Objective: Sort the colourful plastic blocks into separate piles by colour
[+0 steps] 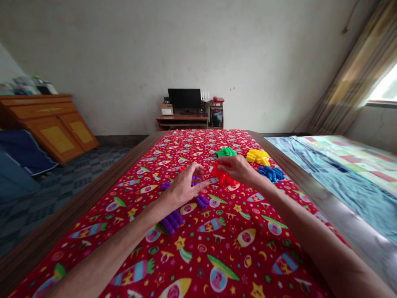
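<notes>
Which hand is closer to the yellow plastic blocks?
Right. The right hand sits just left of the yellow plastic blocks, while the left hand lies farther left, beyond the red blocks.

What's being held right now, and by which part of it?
The right hand appears to grip the red plastic interlocking blocks at their upper end, fingers over the top; the left hand seems empty.
</notes>
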A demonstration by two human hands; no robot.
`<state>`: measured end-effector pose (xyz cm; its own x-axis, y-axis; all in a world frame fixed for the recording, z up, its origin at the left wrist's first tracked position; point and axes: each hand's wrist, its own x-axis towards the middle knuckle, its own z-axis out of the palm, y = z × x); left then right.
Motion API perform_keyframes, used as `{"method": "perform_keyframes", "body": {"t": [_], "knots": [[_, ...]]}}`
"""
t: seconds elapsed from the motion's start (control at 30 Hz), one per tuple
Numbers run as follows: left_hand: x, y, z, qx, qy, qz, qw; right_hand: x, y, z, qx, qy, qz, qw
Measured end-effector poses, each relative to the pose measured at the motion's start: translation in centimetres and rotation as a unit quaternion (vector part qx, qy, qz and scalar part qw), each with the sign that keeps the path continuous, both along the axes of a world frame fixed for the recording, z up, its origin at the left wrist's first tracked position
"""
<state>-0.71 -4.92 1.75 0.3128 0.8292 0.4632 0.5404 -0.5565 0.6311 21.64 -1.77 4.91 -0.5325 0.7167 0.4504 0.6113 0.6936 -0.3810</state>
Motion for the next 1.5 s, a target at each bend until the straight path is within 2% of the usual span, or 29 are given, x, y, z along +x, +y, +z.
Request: {"method": "perform_keyframes", "body": {"t": [0.13, 0.2, 0.3, 0.37, 0.53, 0.73, 0.87, 1.03, 1.1, 1.17, 1.23, 1.37, 1.43, 1.5], "knots": [[-1.8, 1.4, 0.2, 0.093, 0.088, 0.021, 0.992, 2.8, 2.9, -1.1, -0.019, -0.002, -0.219, 0.976], [-2.9, 2.2, 0.0, 0.107, 0.124, 0.036, 0.986, 3.5, 3.9, -2.4, -0.029, -0.016, -0.28, 0.959], [-4.6, 3.2, -0.4, 0.111, 0.152, 0.056, 0.981, 3.7, 4.3, -4.1, -0.022, -0.068, -0.291, 0.954], [-5.6, 3.8, -0.6, 0.113, 0.164, 0.067, 0.978, 3.7, 4.1, -4.4, -0.024, -0.106, -0.285, 0.952], [-7.7, 4.9, -1.4, 0.091, 0.198, 0.085, 0.972, 3.4, 3.3, -3.0, -0.03, -0.131, -0.284, 0.949], [-9.4, 5.9, -4.2, -0.002, 0.2, 0.094, 0.975, 3.2, 3.1, -2.0, -0.005, -0.112, -0.259, 0.959], [-9.4, 6.1, -4.9, -0.008, 0.173, 0.077, 0.982, 2.9, 2.7, -1.7, 0.027, -0.077, -0.255, 0.963], [-8.7, 5.7, -3.7, -0.041, 0.145, 0.064, 0.987, 2.2, 1.0, -0.8, 0.066, -0.065, -0.218, 0.971], [-8.3, 5.5, -2.8, -0.056, 0.115, 0.082, 0.988, 1.8, 0.5, -0.5, 0.077, -0.063, -0.197, 0.975], [-7.7, 5.1, -1.8, -0.057, 0.069, 0.111, 0.99, 1.3, 0.1, -0.2, 0.077, -0.058, -0.161, 0.982], [-6.5, 4.4, -0.8, -0.055, 0.008, 0.114, 0.992, 0.5, -0.3, -0.2, 0.076, -0.035, -0.102, 0.991], [-2.8, 2.1, 0.1, -0.068, -0.091, 0.032, 0.993, -1.7, -2.0, -0.2, 0.032, 0.012, 0.041, 0.999], [-0.9, 0.8, -0.2, -0.058, -0.087, -0.001, 0.995, -2.5, -2.9, -0.1, -0.001, 0.003, 0.078, 0.997], [0.4, -0.1, -0.7, -0.044, -0.071, -0.016, 0.996, -2.5, -3.2, 0.4, -0.024, -0.023, 0.083, 0.996]]}}
